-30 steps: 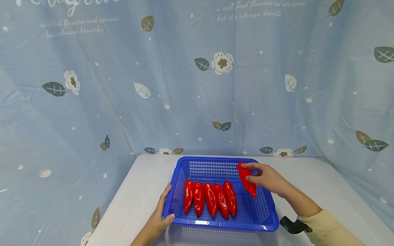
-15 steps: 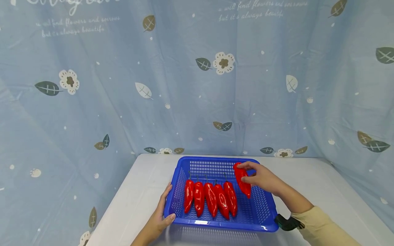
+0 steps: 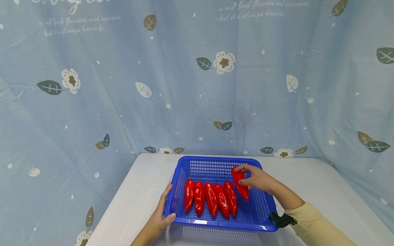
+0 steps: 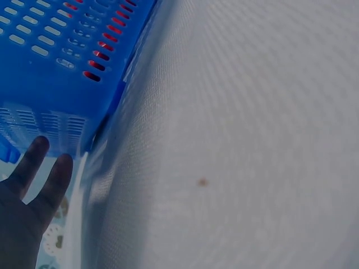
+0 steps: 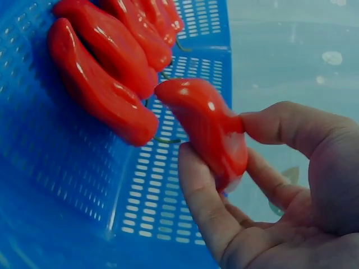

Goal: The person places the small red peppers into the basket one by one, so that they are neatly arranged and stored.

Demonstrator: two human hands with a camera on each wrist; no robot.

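Note:
A glossy red chili pepper (image 3: 240, 183) is pinched in my right hand (image 3: 258, 179), above the right part of a blue plastic basket (image 3: 253, 221). The right wrist view shows the thumb on one side of this held pepper (image 5: 205, 126) and fingers on the other. Several more red peppers (image 3: 210, 200) lie side by side in the basket, stems toward the back. My left hand (image 3: 158, 217) rests at the basket's left front corner, thumb by the front rim and fingers along the left side. Straight, spread fingers (image 4: 56, 182) show beside the basket wall in the left wrist view.
The basket stands on a white table (image 3: 144, 181). A blue curtain (image 3: 178, 85) with leaf and flower prints hangs behind and at the sides. A black strap device (image 3: 281, 219) is on the right wrist, beside a beige sleeve (image 3: 314, 223).
My right hand has moved left and slightly lower with the pepper, closer to the row of peppers. The left hand and the basket have stayed in place.

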